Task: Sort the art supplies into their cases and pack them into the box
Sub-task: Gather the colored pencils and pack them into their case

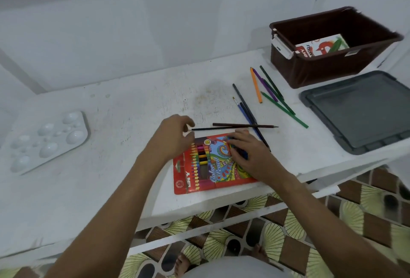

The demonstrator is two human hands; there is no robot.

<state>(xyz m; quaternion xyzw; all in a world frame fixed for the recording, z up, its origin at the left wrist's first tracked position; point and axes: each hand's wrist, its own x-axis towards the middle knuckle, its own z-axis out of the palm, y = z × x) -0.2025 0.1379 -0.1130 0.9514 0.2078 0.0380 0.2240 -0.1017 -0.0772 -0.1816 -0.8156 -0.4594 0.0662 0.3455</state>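
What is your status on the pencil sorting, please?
Left hand open by black pencil. Right hand flat on pencil case. Loose pencils remain.

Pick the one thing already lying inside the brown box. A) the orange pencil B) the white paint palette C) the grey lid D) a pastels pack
D: a pastels pack lies on the floor of the brown box, while the palette, orange pencil and grey lid are all out on the table.
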